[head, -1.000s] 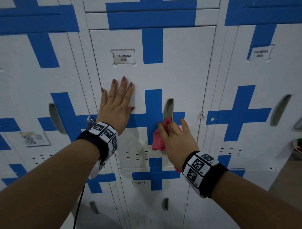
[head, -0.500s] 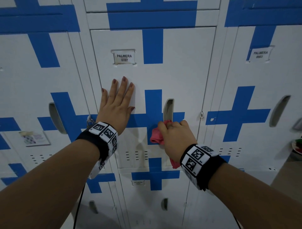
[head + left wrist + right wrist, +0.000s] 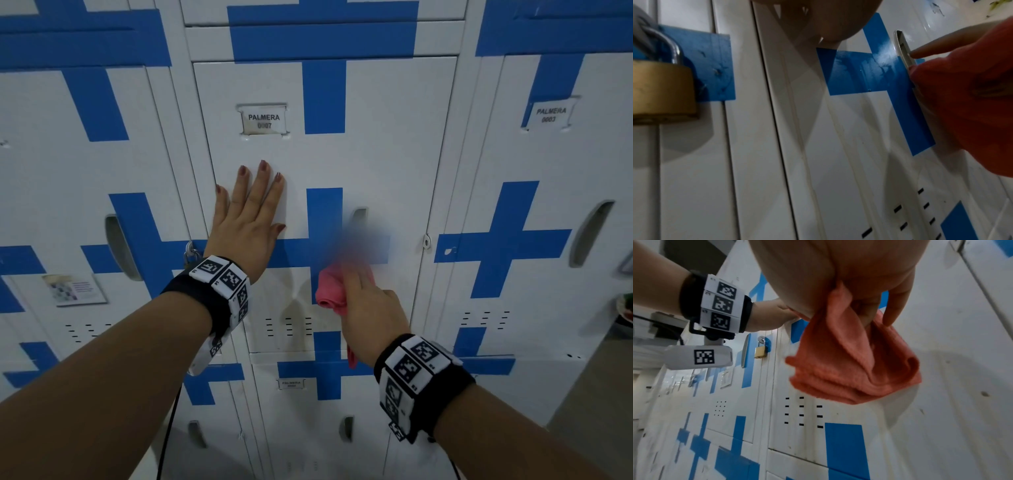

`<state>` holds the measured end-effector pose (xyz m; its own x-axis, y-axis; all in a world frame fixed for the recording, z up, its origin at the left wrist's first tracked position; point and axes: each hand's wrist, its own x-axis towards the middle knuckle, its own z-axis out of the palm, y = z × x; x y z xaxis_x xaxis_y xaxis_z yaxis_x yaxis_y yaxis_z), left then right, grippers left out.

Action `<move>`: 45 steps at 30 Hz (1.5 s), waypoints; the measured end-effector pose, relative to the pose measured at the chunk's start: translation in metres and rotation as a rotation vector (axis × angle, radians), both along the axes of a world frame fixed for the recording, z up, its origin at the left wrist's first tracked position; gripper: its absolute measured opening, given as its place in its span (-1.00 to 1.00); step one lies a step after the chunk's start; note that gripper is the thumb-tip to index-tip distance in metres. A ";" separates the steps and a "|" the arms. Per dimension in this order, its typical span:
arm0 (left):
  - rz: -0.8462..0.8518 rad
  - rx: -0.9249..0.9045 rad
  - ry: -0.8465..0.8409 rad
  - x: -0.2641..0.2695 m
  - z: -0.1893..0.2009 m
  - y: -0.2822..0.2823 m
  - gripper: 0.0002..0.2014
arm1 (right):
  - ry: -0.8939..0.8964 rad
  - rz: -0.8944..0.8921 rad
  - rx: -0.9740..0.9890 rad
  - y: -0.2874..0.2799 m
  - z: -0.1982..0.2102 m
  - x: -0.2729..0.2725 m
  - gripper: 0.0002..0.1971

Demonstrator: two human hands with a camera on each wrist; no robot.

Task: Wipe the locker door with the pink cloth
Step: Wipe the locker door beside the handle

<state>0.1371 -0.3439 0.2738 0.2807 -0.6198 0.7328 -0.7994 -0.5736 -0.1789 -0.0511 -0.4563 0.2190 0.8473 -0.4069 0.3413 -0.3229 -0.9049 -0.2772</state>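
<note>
The pink cloth (image 3: 330,291) sits bunched against the locker door (image 3: 383,164) just below the handle slot (image 3: 358,219), pinched in the right hand (image 3: 371,308) grip, fingertips seemingly blurred there. The left hand (image 3: 250,222) lies flat, fingers straight, bracing the door. Wiping well likely needs the cloth spread flatter, with even, overlapping strokes.

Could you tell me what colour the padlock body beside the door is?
Brass-gold, with a silver shackle; the padlock shows best in the left wrist view.

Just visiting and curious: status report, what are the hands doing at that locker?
Left hand flat on locker door, bracing. Right hand grips pink cloth below the handle slot. Nothing in the way.
</note>
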 end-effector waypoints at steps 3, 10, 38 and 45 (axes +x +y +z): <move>0.006 0.005 -0.001 0.000 0.000 0.000 -0.31 | 0.004 -0.006 0.025 0.001 -0.001 0.002 -0.02; 0.016 0.001 0.020 0.000 -0.001 -0.001 -0.31 | 0.086 -0.015 -0.282 -0.018 -0.010 0.007 -0.04; 0.028 0.017 0.015 0.002 -0.002 -0.001 -0.32 | -0.691 0.042 0.310 -0.032 0.012 -0.027 -0.40; 0.033 0.017 0.013 0.003 -0.001 -0.001 -0.32 | -0.423 0.051 -0.104 -0.042 0.015 0.003 -0.03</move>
